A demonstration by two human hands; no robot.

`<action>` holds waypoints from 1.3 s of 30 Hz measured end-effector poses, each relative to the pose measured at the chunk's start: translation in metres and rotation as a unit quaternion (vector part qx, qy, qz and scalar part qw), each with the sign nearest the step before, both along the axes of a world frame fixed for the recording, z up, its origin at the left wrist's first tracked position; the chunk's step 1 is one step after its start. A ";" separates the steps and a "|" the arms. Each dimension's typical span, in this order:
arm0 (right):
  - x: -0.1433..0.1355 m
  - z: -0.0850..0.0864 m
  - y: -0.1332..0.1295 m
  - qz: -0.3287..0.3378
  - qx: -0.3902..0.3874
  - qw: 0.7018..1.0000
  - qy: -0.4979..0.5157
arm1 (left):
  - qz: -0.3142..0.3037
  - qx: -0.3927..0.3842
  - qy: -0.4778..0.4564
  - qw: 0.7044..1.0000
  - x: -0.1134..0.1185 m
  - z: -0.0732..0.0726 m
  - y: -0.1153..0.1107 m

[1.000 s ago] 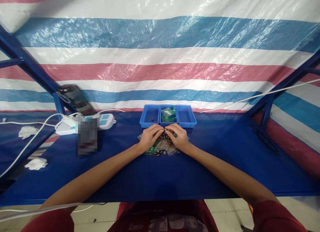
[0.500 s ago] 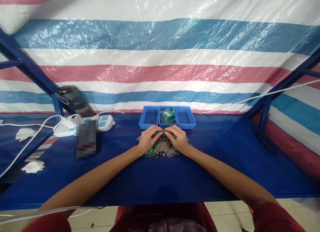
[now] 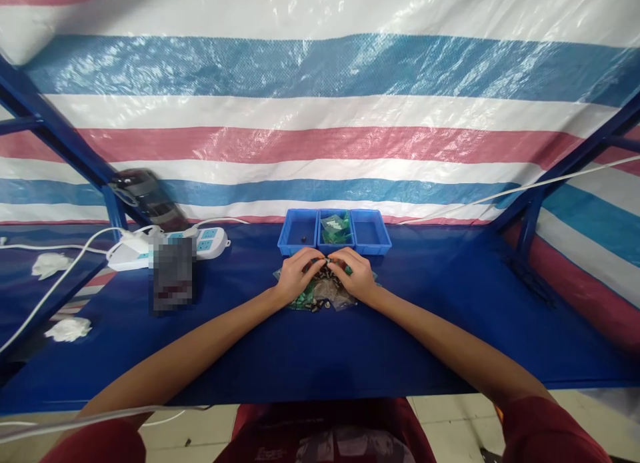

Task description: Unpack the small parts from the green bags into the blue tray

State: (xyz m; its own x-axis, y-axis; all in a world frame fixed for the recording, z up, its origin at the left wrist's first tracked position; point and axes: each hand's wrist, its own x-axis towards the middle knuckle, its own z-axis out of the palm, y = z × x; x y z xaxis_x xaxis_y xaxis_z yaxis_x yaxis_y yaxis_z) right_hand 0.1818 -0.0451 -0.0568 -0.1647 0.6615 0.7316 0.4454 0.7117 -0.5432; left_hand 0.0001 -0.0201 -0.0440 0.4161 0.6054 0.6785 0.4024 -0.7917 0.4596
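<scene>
My left hand and my right hand meet fingertip to fingertip above a pile of small metal parts. Both are closed in a pinch on a small dark part, too tiny to name. Beneath and around the hands lie clear plastic bags, with green pieces showing at the left. My palms hide some of the pile. Just beyond the fingers stand three joined blue bins: the left bin has one small dark piece in it, and the middle bin holds a green-and-clear packet.
The right bin stands beside the middle one. To the left are a white power strip with cables, a blurred-out dark object, a dark bottle and crumpled tissues. A striped sheet hangs behind the blue table.
The hands stay pinched together over the pile, with only slight finger movement around the small part. The whole view has shifted a little; the bins and bags keep their places.
</scene>
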 end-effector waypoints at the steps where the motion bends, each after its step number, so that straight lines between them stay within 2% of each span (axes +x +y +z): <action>1: 0.000 0.001 -0.001 0.000 -0.002 1.000 -0.005 | -0.003 -0.002 0.002 1.000 0.000 0.000 0.000; 18: 0.000 0.000 0.001 0.002 0.002 1.000 -0.010 | -0.012 0.014 0.006 1.000 0.000 -0.001 0.000; 26: -0.001 0.000 0.002 0.003 0.004 1.000 -0.022 | 0.004 0.007 -0.023 1.000 -0.002 -0.001 -0.003; 33: -0.002 0.003 0.000 -0.003 0.004 1.000 -0.011 | 0.034 0.004 -0.001 0.999 -0.004 0.000 -0.005; 39: -0.002 0.004 0.000 -0.005 0.006 1.000 -0.003 | -0.002 0.025 0.001 1.000 -0.004 0.004 -0.003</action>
